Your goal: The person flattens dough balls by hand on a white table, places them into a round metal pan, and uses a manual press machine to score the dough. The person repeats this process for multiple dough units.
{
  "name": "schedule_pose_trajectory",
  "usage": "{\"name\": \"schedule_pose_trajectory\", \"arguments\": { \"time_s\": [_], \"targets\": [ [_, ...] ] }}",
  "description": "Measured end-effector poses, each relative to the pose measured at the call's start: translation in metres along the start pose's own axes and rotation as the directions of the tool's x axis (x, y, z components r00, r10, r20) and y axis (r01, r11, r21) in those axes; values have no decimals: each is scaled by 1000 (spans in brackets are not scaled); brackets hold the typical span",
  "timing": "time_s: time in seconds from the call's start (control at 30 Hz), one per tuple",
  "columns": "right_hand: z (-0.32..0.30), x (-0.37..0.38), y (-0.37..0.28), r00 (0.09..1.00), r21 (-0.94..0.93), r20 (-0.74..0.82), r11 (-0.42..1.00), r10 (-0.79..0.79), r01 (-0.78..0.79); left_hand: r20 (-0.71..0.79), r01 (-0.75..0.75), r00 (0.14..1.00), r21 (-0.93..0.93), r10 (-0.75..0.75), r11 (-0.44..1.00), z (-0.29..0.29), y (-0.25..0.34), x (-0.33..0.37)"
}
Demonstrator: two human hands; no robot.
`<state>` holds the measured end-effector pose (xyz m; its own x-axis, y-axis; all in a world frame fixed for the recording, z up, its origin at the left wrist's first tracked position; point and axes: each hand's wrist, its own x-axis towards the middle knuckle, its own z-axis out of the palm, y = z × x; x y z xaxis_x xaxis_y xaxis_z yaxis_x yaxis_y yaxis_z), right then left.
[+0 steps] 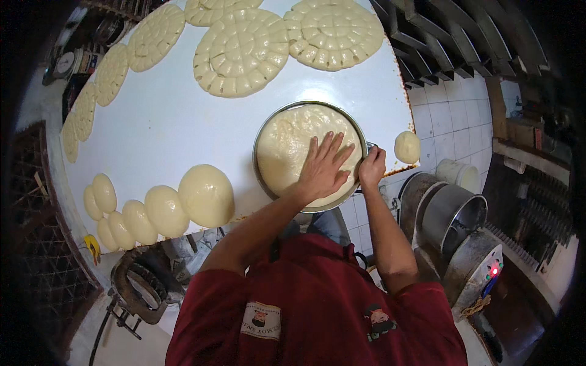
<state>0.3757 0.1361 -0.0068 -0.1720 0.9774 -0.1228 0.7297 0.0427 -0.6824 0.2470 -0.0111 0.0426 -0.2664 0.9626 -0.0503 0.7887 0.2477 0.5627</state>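
Note:
A wide round metal pan [256,154] sits by the near edge of a white table [152,125], filled almost to its rim by a smooth, pale, oily dough [285,139]. Flat on that dough lies my left hand [325,169], palm down with fingers spread. My right hand [372,168] is closed around the handle on the pan's right side; its fingers mostly hide the handle. Several glossy dough balls line the near left edge, the biggest one [206,195] closest to the pan. Another small dough ball [407,147] rests at the table's right corner.
Several flattened dough rounds [241,53] with scored patterns cover the far and left table edges. Metal racks [445,36] stand beyond the far right. To my right are a white bucket [462,175] and a machine with a steel bowl [452,213] and a lit red light [495,271].

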Motion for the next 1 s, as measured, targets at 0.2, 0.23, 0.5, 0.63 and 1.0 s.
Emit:
{"name": "schedule_pose_trajectory", "arguments": {
  "time_s": [0.2, 0.23, 0.5, 0.63, 1.0],
  "targets": [
    [4, 2, -13, 1000, -126, 25, 992, -14, 17, 89, -150, 986, 92, 142, 984, -6, -38, -18],
    [6, 0, -12, 999, -135, 14, 990, -32, 33, 106, -110, 989, 79, 102, 991, -2, -35, -24],
    [-2, -11, -5, 998, -125, 48, 992, -27, 33, 134, -251, 958, -35, 253, 967, 5, -25, -47],
    [-30, -64, 39, 993, -164, 92, 983, -70, 84, -128, 345, 933, 61, -336, 936, -10, -29, -47],
    [-56, -150, 107, 892, 241, 344, 891, 292, -385, -92, 144, 987, 146, -131, 979, 50, 41, -87]
  ]
}}
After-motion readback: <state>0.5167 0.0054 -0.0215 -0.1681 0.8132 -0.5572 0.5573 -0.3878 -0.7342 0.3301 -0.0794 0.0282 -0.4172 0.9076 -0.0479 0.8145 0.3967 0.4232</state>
